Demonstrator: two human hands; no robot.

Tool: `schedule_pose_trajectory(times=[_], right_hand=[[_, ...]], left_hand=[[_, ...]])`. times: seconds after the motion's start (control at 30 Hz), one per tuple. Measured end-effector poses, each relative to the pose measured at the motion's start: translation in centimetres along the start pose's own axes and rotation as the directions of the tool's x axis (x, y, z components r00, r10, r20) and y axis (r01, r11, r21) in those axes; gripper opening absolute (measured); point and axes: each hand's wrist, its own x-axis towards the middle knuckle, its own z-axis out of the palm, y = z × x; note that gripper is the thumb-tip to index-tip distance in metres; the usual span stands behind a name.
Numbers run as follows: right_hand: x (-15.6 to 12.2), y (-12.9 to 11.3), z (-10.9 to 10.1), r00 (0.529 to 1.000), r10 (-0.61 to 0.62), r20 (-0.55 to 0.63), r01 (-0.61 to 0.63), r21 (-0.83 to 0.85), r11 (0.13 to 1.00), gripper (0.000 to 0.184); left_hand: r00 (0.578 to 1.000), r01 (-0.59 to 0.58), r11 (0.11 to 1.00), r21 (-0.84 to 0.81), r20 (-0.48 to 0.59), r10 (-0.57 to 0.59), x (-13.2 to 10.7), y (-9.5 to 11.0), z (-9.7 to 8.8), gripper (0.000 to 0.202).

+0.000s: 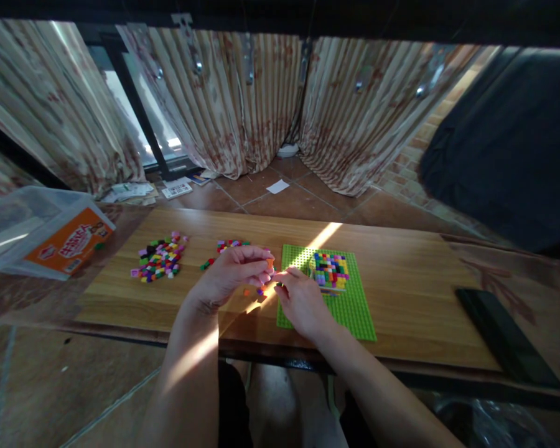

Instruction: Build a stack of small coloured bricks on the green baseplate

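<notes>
Pinched between the thumb and fingers of my left hand (236, 270) is a small orange toy brick (270, 263). My right hand (303, 302) is close by, over the left edge of the green baseplate (350, 317). Its fingers are bent together near the left fingertips, and whatever they grip is too small to make out. On the baseplate stands a block of multicoloured bricks (331, 270), just beyond my right hand. A few loose bricks (260, 291) lie on the table under my hands.
A large pile of mixed bricks (161, 258) lies to the left, with a smaller group (231, 244) behind my left hand. At far left stands a clear plastic tub (42, 211) with an orange label. A dark flat object (506, 333) rests at the right of the wooden table (415, 292).
</notes>
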Motion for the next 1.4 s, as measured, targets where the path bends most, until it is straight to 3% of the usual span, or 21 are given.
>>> schedule_pose_trajectory(times=[0.1, 0.27, 0.43, 0.53, 0.7, 0.8, 0.9, 1.07, 1.4], right_hand=[[0.1, -0.1, 0.1, 1.0, 0.017, -0.016, -0.017, 0.003, 1.0, 0.02], [0.2, -0.7, -1.7, 0.972, 0.033, -0.231, 0.022, 0.232, 0.972, 0.02], [0.0, -1.0, -2.8, 0.964, 0.006, -0.267, 0.092, 0.352, 0.931, 0.012], [-0.3, -0.8, -3.8, 0.961, 0.006, -0.277, 0.1, 0.368, 0.925, 0.01], [-1.3, 2.2, -7.8, 0.959, 0.086, -0.272, 0.01, 0.335, 0.942, 0.011], [-2.2, 5.0, -10.7, 0.961, 0.196, -0.193, -0.109, 0.386, 0.916, 0.013], [-3.2, 7.2, -12.3, 0.963, 0.255, -0.091, -0.219, 0.292, 0.931, 0.014], [-4.0, 8.1, -11.7, 0.96, 0.27, 0.072, -0.28, 0.244, 0.928, 0.016], [-3.8, 7.7, -10.6, 0.951, 0.309, 0.016, -0.306, 0.195, 0.932, 0.013]], left_hand=[[1.0, 0.015, 1.0, 0.018, -0.002, -0.015, 0.0, 0.0, -0.1, 0.031], [1.0, 0.005, 0.998, 0.062, 0.015, -0.006, 0.1, 0.0, 0.1, 0.03], [0.991, -0.029, 0.999, 0.027, 0.134, 0.025, 0.5, -0.4, 1.1, 0.03], [0.989, -0.024, 1.0, 0.014, 0.145, 0.022, 0.5, -0.3, 2.0, 0.027], [0.999, 0.01, 1.0, 0.026, 0.053, -0.012, 0.6, 0.0, 3.2, 0.023], [0.998, 0.045, 0.999, 0.003, -0.048, -0.045, 1.2, -0.2, 3.5, 0.017], [0.994, 0.058, 0.998, -0.008, -0.091, -0.059, 1.8, -0.5, 3.9, 0.015], [0.997, 0.062, 0.99, 0.127, -0.046, -0.057, 2.2, -0.6, 4.7, 0.018], [0.995, 0.09, 0.97, 0.227, -0.073, -0.075, 2.6, -0.5, 5.4, 0.024]])
